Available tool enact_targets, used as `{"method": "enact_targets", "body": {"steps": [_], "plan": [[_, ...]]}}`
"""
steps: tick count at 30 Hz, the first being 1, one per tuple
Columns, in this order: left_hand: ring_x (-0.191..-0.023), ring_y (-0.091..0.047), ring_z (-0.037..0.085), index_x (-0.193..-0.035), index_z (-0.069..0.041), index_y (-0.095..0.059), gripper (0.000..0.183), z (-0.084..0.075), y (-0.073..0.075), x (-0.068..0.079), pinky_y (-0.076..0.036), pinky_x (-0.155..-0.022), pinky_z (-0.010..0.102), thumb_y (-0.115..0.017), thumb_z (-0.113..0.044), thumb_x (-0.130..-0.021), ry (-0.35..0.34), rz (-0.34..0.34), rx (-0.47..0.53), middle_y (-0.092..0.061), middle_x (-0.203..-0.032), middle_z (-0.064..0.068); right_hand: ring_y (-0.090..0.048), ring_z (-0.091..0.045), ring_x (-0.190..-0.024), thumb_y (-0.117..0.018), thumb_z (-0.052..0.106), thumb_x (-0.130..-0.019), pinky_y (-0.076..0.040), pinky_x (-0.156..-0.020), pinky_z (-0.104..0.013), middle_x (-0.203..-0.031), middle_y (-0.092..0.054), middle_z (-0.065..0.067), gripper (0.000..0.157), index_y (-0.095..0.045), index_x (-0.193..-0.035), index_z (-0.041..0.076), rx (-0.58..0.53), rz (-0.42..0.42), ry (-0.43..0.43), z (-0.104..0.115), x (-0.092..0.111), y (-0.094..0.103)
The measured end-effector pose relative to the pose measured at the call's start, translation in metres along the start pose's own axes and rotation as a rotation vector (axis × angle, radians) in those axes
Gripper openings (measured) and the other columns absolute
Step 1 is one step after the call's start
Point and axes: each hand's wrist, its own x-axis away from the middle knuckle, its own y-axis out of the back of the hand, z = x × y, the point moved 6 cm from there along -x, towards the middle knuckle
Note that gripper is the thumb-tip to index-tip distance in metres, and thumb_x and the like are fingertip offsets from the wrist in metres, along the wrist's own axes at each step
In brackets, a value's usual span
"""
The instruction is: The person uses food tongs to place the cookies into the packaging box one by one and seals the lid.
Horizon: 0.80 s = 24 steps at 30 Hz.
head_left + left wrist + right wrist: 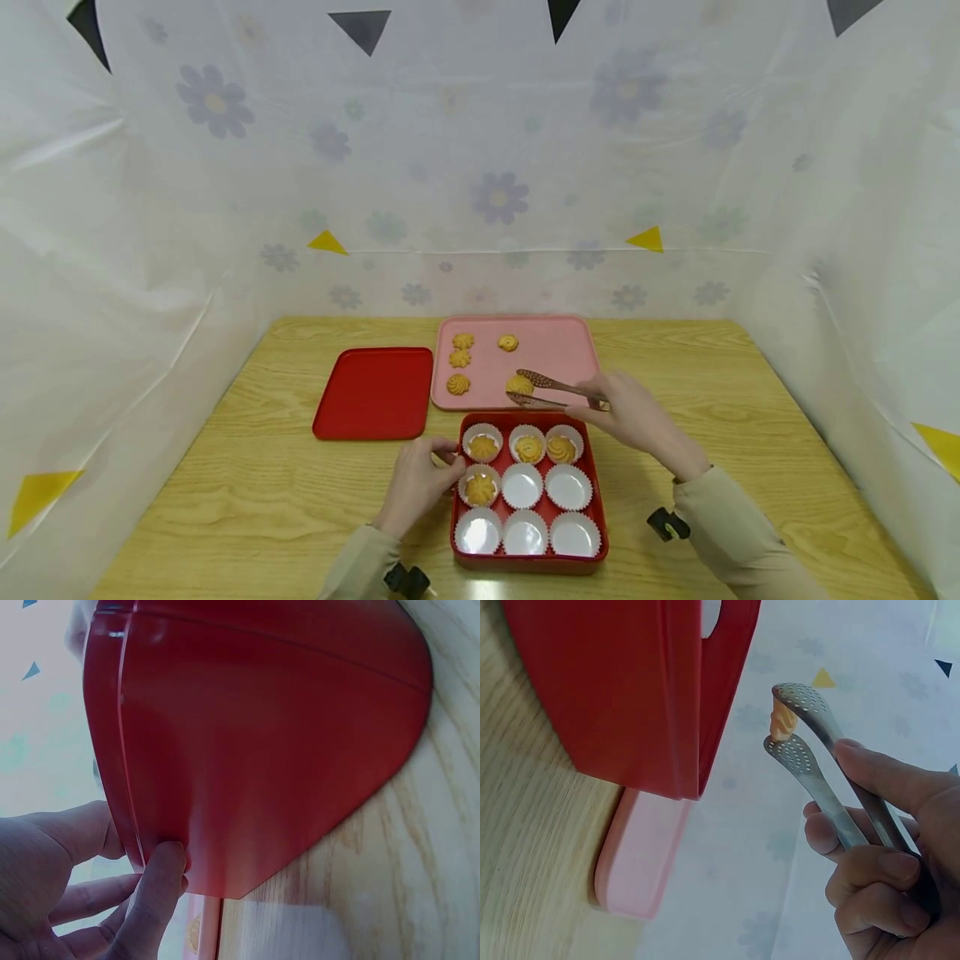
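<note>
My right hand [628, 410] holds metal tongs [557, 385] with perforated tips. Between those tips is a swirled cookie [782, 722], held up in the air in the right wrist view. From the head, the tongs overlap the near edge of the pink tray [558, 342]. My left hand [422, 483] pinches the left rim of a red box [247, 765], thumb on one side of the wall and fingers on the other. White paper cups [522, 486] line the box; the three in the back row and the middle row's left one hold cookies [481, 489].
Three cookies [460, 357] lie along the pink tray's left side, and another cookie [507, 342] sits near its back middle. A flat red lid [378, 392] rests left of the tray on the wooden table [247, 467]. White curtains [480, 167] enclose the table's back and sides.
</note>
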Motion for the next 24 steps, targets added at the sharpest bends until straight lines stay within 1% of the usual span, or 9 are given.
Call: {"method": "enact_targets", "body": {"steps": [5,7,9,10,12,13,15,21,24], "plan": [[-0.053,-0.056,0.005,-0.098,0.002,-0.076,0.021,0.0,0.0,0.0,-0.046,-0.05,0.02,-0.07,-0.009,-0.081,-0.004,-0.003,-0.001,-0.072,-0.076,0.008,-0.032,0.0,-0.057,-0.072,0.027,-0.092,-0.031,-0.055,-0.019,-0.062,-0.044,0.012,0.014,-0.065,-0.08,0.023,-0.02,0.009,0.065,0.006,0.018,0.005],[-0.053,-0.056,0.005,-0.098,0.002,-0.076,0.021,0.001,-0.001,0.0,-0.047,-0.05,0.02,-0.07,-0.008,-0.081,-0.005,-0.002,0.001,-0.071,-0.076,0.008,-0.032,0.002,-0.057,-0.072,0.028,-0.092,-0.031,-0.054,-0.018,-0.063,-0.043,0.014,0.003,-0.073,-0.091,0.025,-0.031,0.019,0.097,0.008,0.024,0.005],[-0.053,-0.056,0.005,-0.098,0.002,-0.076,0.021,0.001,-0.001,0.0,-0.047,-0.051,0.02,-0.07,-0.008,-0.081,-0.007,-0.004,-0.001,-0.071,-0.076,0.008,-0.032,0.003,-0.057,-0.071,0.03,-0.092,-0.032,-0.054,-0.018,-0.063,-0.044,0.016,0.012,-0.075,-0.103,0.026,-0.044,0.036,0.128,0.01,0.029,0.005],[-0.053,-0.056,0.005,-0.098,0.002,-0.076,0.021,0.001,-0.001,-0.001,-0.047,-0.051,0.02,-0.07,-0.008,-0.081,-0.008,-0.006,-0.002,-0.072,-0.075,0.008,-0.033,0.004,-0.057,-0.072,0.031,-0.092,-0.033,-0.054,-0.017,-0.063,-0.045,0.017,0.015,-0.076,-0.106,0.027,-0.048,0.045,0.138,0.01,0.032,0.005],[-0.053,-0.056,0.005,-0.098,0.002,-0.076,0.021,0.001,0.0,-0.001,-0.047,-0.051,0.02,-0.07,-0.008,-0.081,-0.01,-0.008,-0.005,-0.072,-0.075,0.007,-0.037,0.005,-0.057,-0.071,0.033,-0.092,-0.035,-0.054,-0.017,-0.068,-0.052,0.019,0.022,-0.075,-0.113,0.027,-0.067,0.074,0.158,0.01,0.036,0.003],[-0.053,-0.056,0.005,-0.098,0.002,-0.076,0.021,0.001,0.0,-0.001,-0.047,-0.051,0.02,-0.07,-0.008,-0.081,-0.011,-0.009,-0.006,-0.072,-0.075,0.007,-0.038,0.005,-0.058,-0.071,0.033,-0.092,-0.036,-0.054,-0.017,-0.071,-0.055,0.02,0.022,-0.076,-0.112,0.027,-0.074,0.094,0.17,0.01,0.038,0.003],[-0.053,-0.057,0.005,-0.098,0.002,-0.076,0.021,0.001,0.0,-0.001,-0.047,-0.051,0.02,-0.07,-0.009,-0.081,-0.012,-0.009,-0.007,-0.072,-0.075,0.007,-0.04,0.006,-0.06,-0.072,0.033,-0.091,-0.038,-0.055,-0.016,-0.073,-0.057,0.02,0.02,-0.076,-0.109,0.026,-0.076,0.129,0.212,0.01,0.04,0.0],[-0.054,-0.057,0.004,-0.098,0.001,-0.076,0.021,0.0,0.0,0.0,-0.047,-0.052,0.02,-0.07,-0.009,-0.081,-0.012,-0.008,-0.015,-0.072,-0.076,0.007,-0.041,0.007,-0.064,-0.067,0.039,-0.094,-0.039,-0.057,-0.015,-0.073,-0.053,0.019,0.031,-0.075,-0.117,0.02,-0.112,0.281,0.272,0.011,0.045,-0.009],[-0.054,-0.057,0.004,-0.097,0.001,-0.076,0.02,0.0,0.0,0.0,-0.047,-0.052,0.02,-0.07,-0.009,-0.081,-0.012,-0.009,-0.015,-0.072,-0.076,0.007,-0.043,0.007,-0.066,-0.066,0.039,-0.095,-0.04,-0.058,-0.015,-0.074,-0.054,0.019,0.034,-0.075,-0.118,0.017,-0.131,0.309,0.287,0.012,0.046,-0.011]]}}
